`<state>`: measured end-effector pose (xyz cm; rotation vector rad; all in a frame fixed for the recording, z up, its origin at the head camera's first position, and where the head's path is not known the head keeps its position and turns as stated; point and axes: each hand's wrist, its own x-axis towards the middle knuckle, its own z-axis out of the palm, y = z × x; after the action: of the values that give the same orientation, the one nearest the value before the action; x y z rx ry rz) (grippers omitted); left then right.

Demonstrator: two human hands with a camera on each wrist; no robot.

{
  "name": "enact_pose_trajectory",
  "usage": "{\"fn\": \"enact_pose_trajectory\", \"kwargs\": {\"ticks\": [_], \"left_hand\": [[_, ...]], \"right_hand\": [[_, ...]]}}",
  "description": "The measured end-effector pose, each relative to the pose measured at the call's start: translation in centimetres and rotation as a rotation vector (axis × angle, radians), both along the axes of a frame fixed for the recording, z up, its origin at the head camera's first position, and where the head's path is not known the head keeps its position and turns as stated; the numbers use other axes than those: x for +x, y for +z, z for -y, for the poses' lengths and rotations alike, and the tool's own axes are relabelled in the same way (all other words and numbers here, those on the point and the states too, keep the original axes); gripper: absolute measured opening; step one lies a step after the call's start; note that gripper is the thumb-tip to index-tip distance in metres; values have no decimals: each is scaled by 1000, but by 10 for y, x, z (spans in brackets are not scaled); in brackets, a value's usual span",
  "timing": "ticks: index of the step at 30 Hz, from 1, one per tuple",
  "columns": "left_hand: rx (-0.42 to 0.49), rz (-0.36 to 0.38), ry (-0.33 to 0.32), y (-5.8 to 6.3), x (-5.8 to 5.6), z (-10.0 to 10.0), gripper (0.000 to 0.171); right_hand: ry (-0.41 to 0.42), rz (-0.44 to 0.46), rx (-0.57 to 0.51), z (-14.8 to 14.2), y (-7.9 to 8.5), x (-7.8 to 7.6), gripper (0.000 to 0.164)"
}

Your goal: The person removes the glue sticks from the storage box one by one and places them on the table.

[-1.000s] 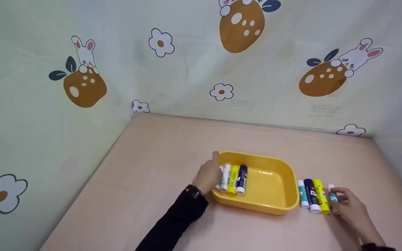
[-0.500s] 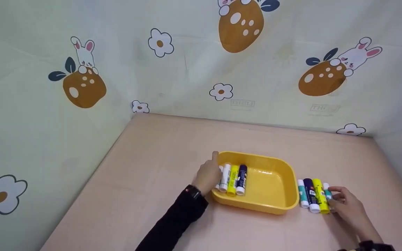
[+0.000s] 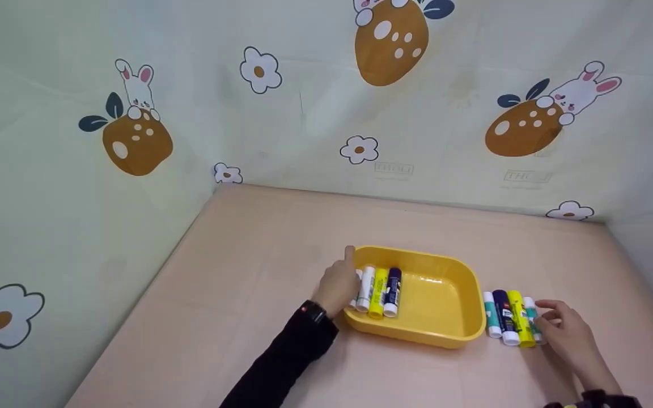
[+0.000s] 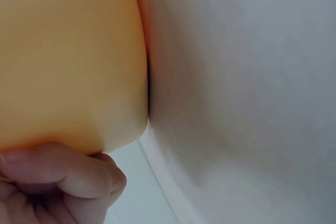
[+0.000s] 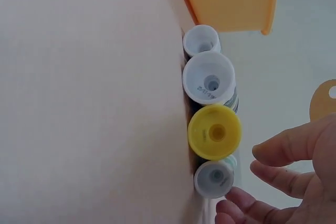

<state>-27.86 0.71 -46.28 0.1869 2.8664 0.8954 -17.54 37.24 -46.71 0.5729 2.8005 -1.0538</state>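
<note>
My left hand (image 3: pixel 335 288) grips the left side of a yellow plastic tray (image 3: pixel 434 334); in the left wrist view its fingers (image 4: pixel 79 174) are bent against the tray wall. Inside lie a white glue stick (image 3: pixel 365 290), a yellow one (image 3: pixel 378 294), a dark blue one (image 3: pixel 393 292), and one partly hidden by the hand. To the tray's right, a teal-and-white glue stick (image 3: pixel 492 314), a dark blue one (image 3: pixel 506 317), a yellow one (image 3: pixel 521 318) and another teal-and-white one (image 3: pixel 531 311) lie side by side. My right hand (image 3: pixel 571 335) holds nothing, fingertips right beside this last stick.
The pinkish tabletop (image 3: pixel 281 238) meets a printed cloth wall (image 3: pixel 304 119) at the back, with more cloth at both sides. The right-hand row lies close to the tray's right wall.
My right hand slid the outer teal-and-white glue stick left against the yellow one, then loosened its fingers from it. The left hand and tray stayed put.
</note>
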Motion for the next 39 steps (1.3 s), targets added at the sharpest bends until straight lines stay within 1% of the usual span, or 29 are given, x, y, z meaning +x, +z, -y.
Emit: {"fn": "enact_pose_trajectory", "kwargs": {"ticks": [2,3,7,9,11,14,19,21,23,24,26,28,30,31,33,36,39], "left_hand": [[-13,-3,2,0,0,0,52],[-15,1,5,0,-1,0,52],[-17,19,16,1,-1,-1,53],[-11,22,19,1,0,-2,53],[-4,18,19,1,0,-2,53],[10,25,21,1,1,-2,53],[31,57,32,1,0,-3,54],[34,63,38,1,0,-3,54],[30,64,40,1,-1,-2,55],[25,67,42,1,-1,-3,55],[20,35,23,0,-1,-1,53],[12,25,17,1,0,-1,53],[12,14,10,1,0,0,53],[10,5,4,1,0,0,52],[13,25,14,1,-1,-1,54],[21,20,11,1,-1,0,53],[28,7,5,0,-1,1,53]], "right_hand": [[5,-38,14,5,3,0,52],[6,-66,40,8,4,0,50],[19,-161,60,26,10,-1,47],[31,-196,70,38,13,-2,46],[52,-212,53,50,16,-3,46],[103,-229,42,67,20,-3,49],[208,-274,45,91,20,-8,51],[242,-272,78,101,20,-11,55],[260,-241,115,108,20,-16,58],[263,-218,130,111,20,-18,58],[264,-182,178,115,20,-23,56],[257,-137,197,118,20,-28,54],[260,-111,209,119,19,-32,52],[266,-108,221,119,18,-34,51],[277,-90,234,120,15,-36,51],[299,-96,257,119,11,-37,50],[295,-93,270,119,8,-37,48]]}}
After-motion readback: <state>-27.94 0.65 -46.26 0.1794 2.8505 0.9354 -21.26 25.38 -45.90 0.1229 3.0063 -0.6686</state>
